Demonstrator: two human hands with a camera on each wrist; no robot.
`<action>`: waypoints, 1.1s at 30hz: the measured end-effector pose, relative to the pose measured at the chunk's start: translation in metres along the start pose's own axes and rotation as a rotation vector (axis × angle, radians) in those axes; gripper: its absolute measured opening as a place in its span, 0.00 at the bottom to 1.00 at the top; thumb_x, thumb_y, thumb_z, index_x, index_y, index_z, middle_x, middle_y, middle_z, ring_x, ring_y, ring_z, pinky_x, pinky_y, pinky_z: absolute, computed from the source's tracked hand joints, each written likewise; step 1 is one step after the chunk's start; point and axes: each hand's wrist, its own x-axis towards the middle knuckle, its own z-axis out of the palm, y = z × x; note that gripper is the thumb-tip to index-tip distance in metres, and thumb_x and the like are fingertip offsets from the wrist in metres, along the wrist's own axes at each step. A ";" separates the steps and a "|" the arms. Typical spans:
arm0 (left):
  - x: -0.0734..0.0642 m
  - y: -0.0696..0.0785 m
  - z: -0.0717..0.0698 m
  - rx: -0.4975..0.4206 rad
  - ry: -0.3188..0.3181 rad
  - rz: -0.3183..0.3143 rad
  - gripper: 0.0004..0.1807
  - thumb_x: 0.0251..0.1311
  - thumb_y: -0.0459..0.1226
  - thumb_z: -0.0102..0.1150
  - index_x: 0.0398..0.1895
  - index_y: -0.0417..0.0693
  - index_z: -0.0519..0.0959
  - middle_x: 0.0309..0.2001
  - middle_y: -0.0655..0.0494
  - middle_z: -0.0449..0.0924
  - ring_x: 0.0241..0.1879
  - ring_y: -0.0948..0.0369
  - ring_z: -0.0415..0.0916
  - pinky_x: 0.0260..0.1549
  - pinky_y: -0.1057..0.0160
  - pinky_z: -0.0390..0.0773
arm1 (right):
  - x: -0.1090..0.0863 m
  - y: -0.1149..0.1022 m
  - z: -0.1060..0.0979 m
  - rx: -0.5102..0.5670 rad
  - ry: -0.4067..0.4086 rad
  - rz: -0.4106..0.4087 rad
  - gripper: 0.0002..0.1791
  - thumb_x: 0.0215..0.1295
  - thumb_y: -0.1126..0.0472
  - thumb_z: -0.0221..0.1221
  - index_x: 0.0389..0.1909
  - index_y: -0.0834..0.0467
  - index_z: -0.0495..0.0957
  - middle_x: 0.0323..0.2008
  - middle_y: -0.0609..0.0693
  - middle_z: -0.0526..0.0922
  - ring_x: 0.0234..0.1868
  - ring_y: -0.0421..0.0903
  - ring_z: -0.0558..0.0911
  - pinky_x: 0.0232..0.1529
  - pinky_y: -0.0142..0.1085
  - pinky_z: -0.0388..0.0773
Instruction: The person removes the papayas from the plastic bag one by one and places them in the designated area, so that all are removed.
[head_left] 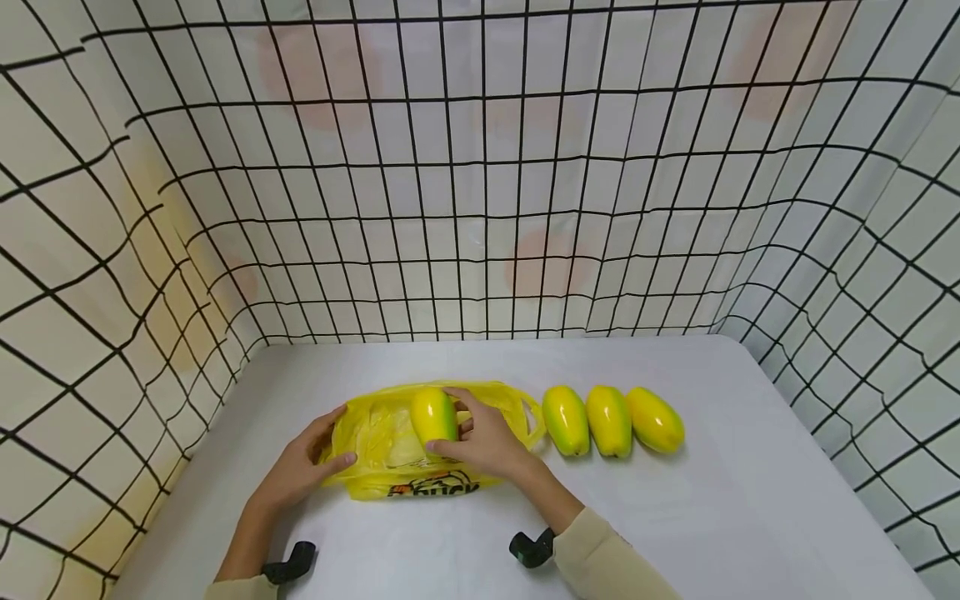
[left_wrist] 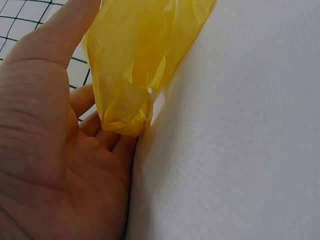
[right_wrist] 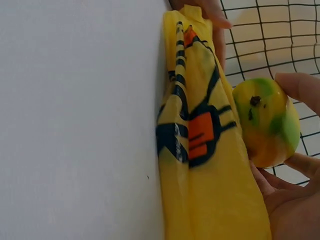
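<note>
A yellow plastic bag (head_left: 375, 429) with dark printed lettering lies spread on the table, its left end between the thumb and fingers of my left hand (head_left: 298, 468). In the left wrist view, the fingers curve behind the crumpled bag end (left_wrist: 125, 95). My right hand (head_left: 491, 437) grips an oblong yellow-green fruit (head_left: 433, 414), like a small papaya or mango, over the middle of the bag. The right wrist view shows this fruit's dark-spotted end (right_wrist: 265, 122) facing the camera, close beside the bag's printed side (right_wrist: 210, 145).
Right of the bag, three similar fruits lie in a row: a left one (head_left: 566, 421), a middle one (head_left: 609, 421) and a right one (head_left: 656, 419), which is tilted. A black wire grid (head_left: 483, 217) encloses the back and sides of the white table (head_left: 720, 500).
</note>
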 end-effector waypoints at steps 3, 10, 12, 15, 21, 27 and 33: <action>0.002 0.000 0.001 0.000 -0.002 0.014 0.46 0.58 0.55 0.63 0.76 0.61 0.53 0.76 0.51 0.54 0.74 0.45 0.52 0.68 0.38 0.58 | -0.005 0.000 -0.011 -0.016 0.019 0.008 0.49 0.51 0.36 0.68 0.72 0.36 0.55 0.63 0.51 0.72 0.48 0.45 0.82 0.43 0.37 0.83; 0.004 0.001 0.001 0.002 0.006 0.010 0.46 0.57 0.56 0.63 0.76 0.61 0.54 0.75 0.52 0.55 0.74 0.45 0.53 0.68 0.38 0.59 | -0.017 0.002 -0.037 -0.016 0.053 0.026 0.48 0.51 0.35 0.67 0.72 0.34 0.56 0.65 0.50 0.70 0.50 0.46 0.81 0.48 0.39 0.83; 0.004 0.001 0.001 0.000 0.007 0.008 0.46 0.57 0.56 0.64 0.76 0.61 0.54 0.75 0.52 0.55 0.74 0.45 0.53 0.68 0.39 0.59 | -0.020 0.002 -0.043 0.007 0.056 0.022 0.48 0.51 0.36 0.68 0.72 0.34 0.56 0.65 0.51 0.69 0.51 0.47 0.82 0.49 0.39 0.83; 0.003 0.001 0.000 -0.008 0.007 0.003 0.46 0.56 0.56 0.64 0.76 0.60 0.55 0.75 0.51 0.55 0.74 0.45 0.54 0.68 0.39 0.60 | -0.025 0.002 -0.052 0.054 0.052 0.015 0.47 0.52 0.38 0.69 0.72 0.34 0.57 0.65 0.51 0.69 0.52 0.48 0.82 0.49 0.39 0.83; 0.002 0.000 0.001 0.001 0.001 -0.004 0.45 0.57 0.56 0.63 0.76 0.60 0.54 0.75 0.50 0.55 0.74 0.44 0.53 0.68 0.38 0.59 | -0.032 0.006 -0.071 0.091 0.074 0.051 0.44 0.50 0.38 0.70 0.68 0.27 0.59 0.64 0.47 0.71 0.53 0.48 0.81 0.48 0.40 0.83; 0.001 -0.001 0.001 0.006 0.001 -0.017 0.46 0.57 0.56 0.63 0.76 0.59 0.55 0.75 0.49 0.55 0.73 0.43 0.54 0.68 0.37 0.59 | -0.040 0.014 -0.089 0.113 0.100 0.069 0.44 0.49 0.38 0.70 0.67 0.25 0.59 0.63 0.47 0.71 0.57 0.50 0.79 0.52 0.41 0.82; 0.001 0.000 0.002 0.013 0.001 -0.035 0.46 0.57 0.57 0.63 0.76 0.60 0.55 0.75 0.50 0.55 0.74 0.43 0.52 0.68 0.36 0.57 | -0.051 0.016 -0.105 0.105 0.118 0.093 0.45 0.48 0.38 0.70 0.67 0.24 0.59 0.67 0.49 0.68 0.62 0.55 0.76 0.52 0.42 0.82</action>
